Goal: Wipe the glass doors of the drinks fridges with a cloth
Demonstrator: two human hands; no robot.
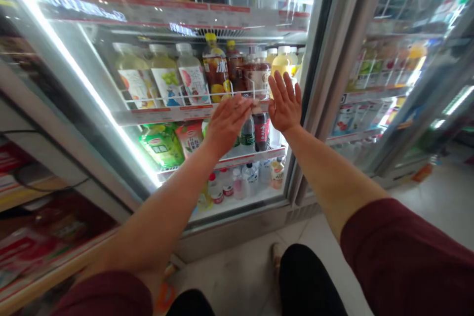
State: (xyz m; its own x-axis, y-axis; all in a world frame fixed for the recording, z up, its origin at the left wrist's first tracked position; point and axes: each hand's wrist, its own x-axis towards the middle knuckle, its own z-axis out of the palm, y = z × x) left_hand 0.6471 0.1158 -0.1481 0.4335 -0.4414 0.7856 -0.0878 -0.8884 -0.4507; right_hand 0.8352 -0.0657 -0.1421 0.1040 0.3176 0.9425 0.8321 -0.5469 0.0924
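Note:
Both of my arms reach out toward a glass-fronted drinks fridge. My left hand (228,123) is open, fingers stretched out and pointing to the right, and it holds nothing. To its right my right hand (285,103) is open too, fingers up and slightly apart, near the fridge door's frame (321,79). I cannot tell whether either hand touches the glass. Behind the hands, on the middle shelf, stand a dark tea bottle with a yellow cap (216,66) and a yellow drink bottle (281,61). A dark cola-coloured bottle (261,131) shows between the hands one shelf lower.
Pale juice bottles (192,76) and green pouches (162,144) fill the shelves to the left. Small bottles (215,188) stand at the bottom. Another fridge with cartons (344,119) is on the right. At left is a shelf with red packages (22,252). Below lies a tiled floor (237,266).

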